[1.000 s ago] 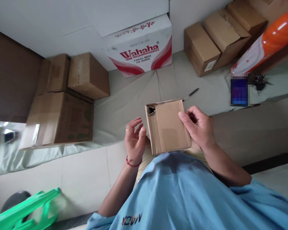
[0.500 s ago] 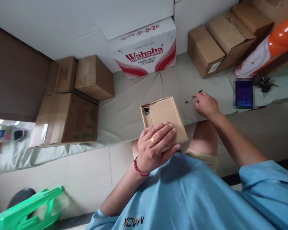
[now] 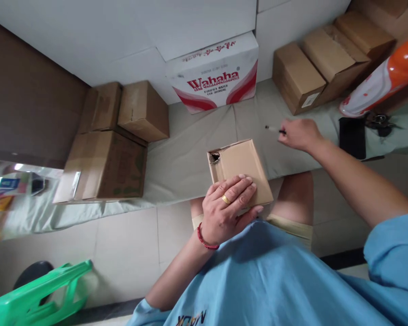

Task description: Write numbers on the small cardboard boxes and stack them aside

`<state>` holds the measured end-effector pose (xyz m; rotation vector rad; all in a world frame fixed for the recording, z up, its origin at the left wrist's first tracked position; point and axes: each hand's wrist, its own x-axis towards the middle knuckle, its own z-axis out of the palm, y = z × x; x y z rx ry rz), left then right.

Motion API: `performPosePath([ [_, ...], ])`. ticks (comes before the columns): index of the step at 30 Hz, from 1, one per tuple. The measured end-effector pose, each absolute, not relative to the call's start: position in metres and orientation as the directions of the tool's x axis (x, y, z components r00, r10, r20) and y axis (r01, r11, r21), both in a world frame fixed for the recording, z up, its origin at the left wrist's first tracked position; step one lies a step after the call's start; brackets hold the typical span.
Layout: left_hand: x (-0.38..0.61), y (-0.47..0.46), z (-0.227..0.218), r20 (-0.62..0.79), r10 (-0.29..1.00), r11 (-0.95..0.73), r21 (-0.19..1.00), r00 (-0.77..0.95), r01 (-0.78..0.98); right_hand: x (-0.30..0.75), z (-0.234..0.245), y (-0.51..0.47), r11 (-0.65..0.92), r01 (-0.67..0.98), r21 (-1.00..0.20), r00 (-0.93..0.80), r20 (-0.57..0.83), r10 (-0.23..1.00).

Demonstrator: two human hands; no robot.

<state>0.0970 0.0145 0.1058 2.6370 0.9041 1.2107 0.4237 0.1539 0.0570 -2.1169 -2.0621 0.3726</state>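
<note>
A small brown cardboard box (image 3: 240,156) with a torn hole at its far left corner sits at the near edge of the cloth-covered surface, partly over my lap. My left hand (image 3: 226,206) lies flat across its near part, fingers stretched out together and thumb along the near edge. To the right of the box, my right hand (image 3: 301,134) pinches a slim pen (image 3: 274,129) with a pale barrel and dark ends. Motion blurs the pen and the fingertips. The pen points left, above the cloth.
A white-and-red water carton (image 3: 217,83) stands against the wall. Brown boxes (image 3: 105,163) are stacked left, others (image 3: 299,77) right. A black phone-like slab (image 3: 352,138), keys (image 3: 379,122) and an orange-white cylinder (image 3: 377,88) lie at right. A green plastic stool (image 3: 44,290) is lower left.
My right hand has lifted from the cloth with the pen and turned, its fingers now gathered on the pen's right end. My left hand stays on the box. The view has shifted slightly.
</note>
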Motion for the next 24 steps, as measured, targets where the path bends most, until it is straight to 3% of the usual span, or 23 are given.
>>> performPosePath([
  [2, 0.097, 0.015, 0.105, 0.665, 0.547, -0.824, 0.318, 0.509, 0.469, 0.417, 0.091, 0.157, -0.007, 0.817, -0.577, 0.112, 0.146, 0.983],
  [4, 0.098, 0.016, 0.105, 0.669, 0.545, -0.825, 0.317, 0.506, 0.469, 0.401, 0.128, 0.156, 0.141, 0.433, -0.890, 0.195, 0.246, 0.950],
  [6, 0.099, 0.017, 0.104, 0.668, 0.551, -0.820, 0.322, 0.500, 0.473, 0.374, 0.161, 0.149, 0.227, -0.007, -0.974, 0.133, 0.224, 0.965],
  [8, 0.101, 0.017, 0.104, 0.669, 0.554, -0.817, 0.322, 0.495, 0.478, 0.341, 0.186, 0.139, 0.211, -0.213, -0.954, -0.028, 0.222, 0.975],
  [11, 0.103, 0.018, 0.103, 0.683, 0.545, -0.821, 0.316, 0.487, 0.476, 0.293, 0.195, 0.125, 0.120, -0.264, -0.957, -0.342, 0.210, 0.916],
  [13, 0.103, 0.017, 0.103, 0.687, 0.542, -0.821, 0.313, 0.483, 0.477, 0.270, 0.186, 0.122, 0.110, -0.263, -0.958, -0.458, 0.224, 0.860],
  [18, 0.102, 0.017, 0.103, 0.688, 0.542, -0.821, 0.312, 0.483, 0.478, 0.254, 0.150, 0.126, 0.178, -0.246, -0.953, -0.371, 0.262, 0.891],
  [24, 0.107, 0.020, 0.102, 0.715, 0.523, -0.823, 0.283, 0.464, 0.492, 0.258, 0.148, 0.117, 0.205, -0.149, -0.967, -0.272, 0.240, 0.932],
])
